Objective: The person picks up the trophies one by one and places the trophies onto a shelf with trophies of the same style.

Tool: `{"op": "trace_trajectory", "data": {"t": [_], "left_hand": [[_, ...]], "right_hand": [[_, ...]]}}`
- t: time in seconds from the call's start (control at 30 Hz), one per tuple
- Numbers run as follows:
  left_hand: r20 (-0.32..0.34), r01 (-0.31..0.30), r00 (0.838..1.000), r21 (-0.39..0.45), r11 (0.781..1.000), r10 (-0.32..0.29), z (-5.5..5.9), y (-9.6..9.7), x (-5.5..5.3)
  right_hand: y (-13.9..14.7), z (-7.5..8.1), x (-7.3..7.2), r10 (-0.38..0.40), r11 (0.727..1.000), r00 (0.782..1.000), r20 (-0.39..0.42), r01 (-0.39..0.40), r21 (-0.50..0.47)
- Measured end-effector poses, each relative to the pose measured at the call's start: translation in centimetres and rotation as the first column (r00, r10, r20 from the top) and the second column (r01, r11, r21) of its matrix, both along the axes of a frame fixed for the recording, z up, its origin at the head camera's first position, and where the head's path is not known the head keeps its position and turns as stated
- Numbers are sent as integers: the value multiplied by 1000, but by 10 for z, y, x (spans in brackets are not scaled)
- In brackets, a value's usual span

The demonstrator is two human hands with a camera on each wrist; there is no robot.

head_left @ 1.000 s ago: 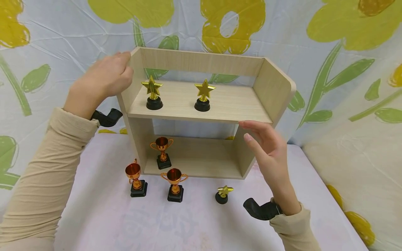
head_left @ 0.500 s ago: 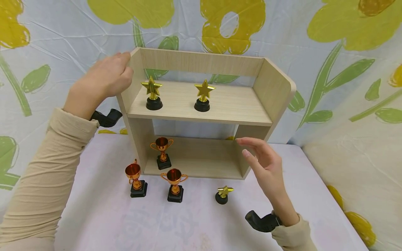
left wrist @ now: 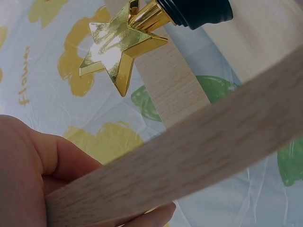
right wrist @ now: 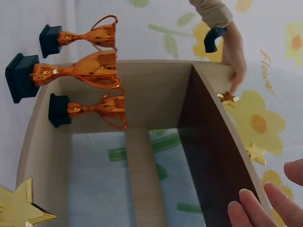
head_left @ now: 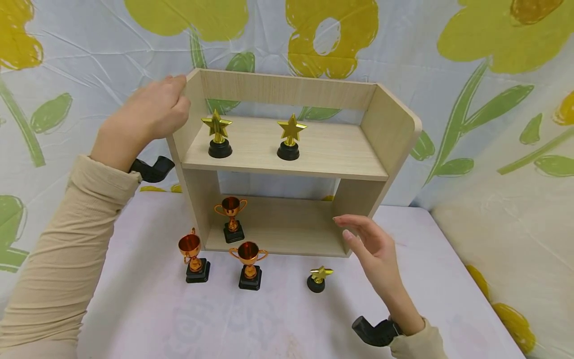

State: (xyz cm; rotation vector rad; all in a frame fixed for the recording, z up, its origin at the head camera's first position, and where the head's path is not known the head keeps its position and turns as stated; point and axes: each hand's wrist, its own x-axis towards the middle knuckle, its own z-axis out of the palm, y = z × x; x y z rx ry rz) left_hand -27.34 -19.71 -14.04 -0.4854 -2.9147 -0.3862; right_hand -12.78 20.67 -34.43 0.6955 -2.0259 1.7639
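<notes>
My left hand (head_left: 148,112) grips the top of the left side panel of a wooden shelf (head_left: 282,172); in the left wrist view the thumb and fingers lie on both sides of the panel (left wrist: 189,156). My right hand (head_left: 374,252) is in the air before the shelf's lower right corner, fingers loosely bent and holding nothing. Nearest to it, a gold star trophy (head_left: 317,280) stands on the table. Two more star trophies, a left one (head_left: 218,134) and a middle one (head_left: 290,137), stand on the upper board.
A bronze cup trophy (head_left: 232,219) stands on the lower board at the left. Two more cups, a left one (head_left: 195,257) and a middle one (head_left: 250,265), stand on the white table (head_left: 148,309) before the shelf. Flowered cloth (head_left: 448,35) hangs behind.
My right hand has come down from the upper board's front edge to the height of the lower board, slightly leftward. My left hand and the trophies have stayed in place.
</notes>
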Motion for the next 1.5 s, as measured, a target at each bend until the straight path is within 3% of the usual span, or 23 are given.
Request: {"op": "trace_trajectory", "data": {"t": [0.2,0.6,0.9,1.23,1.5], "left_hand": [[3,-2,1000,-3,1000,2,0,0,1],[-38,11,999,8,1000,-10,0,0,1],[-29,12,1000,9,1000,-12,-1,1,0],[-1,-2,1000,10,1000,2,-1,1,1],[9,-11,1000,14,1000,11,-1,0,2]], "right_hand": [[3,-8,1,-17,1000,999,51,16,25],[8,-21,1,-18,1000,998,66,17,19],[15,-35,-2,-6,998,997,83,1,68],[19,-45,-3,15,998,993,120,-22,58],[23,-54,-10,64,993,989,136,-76,85]]}}
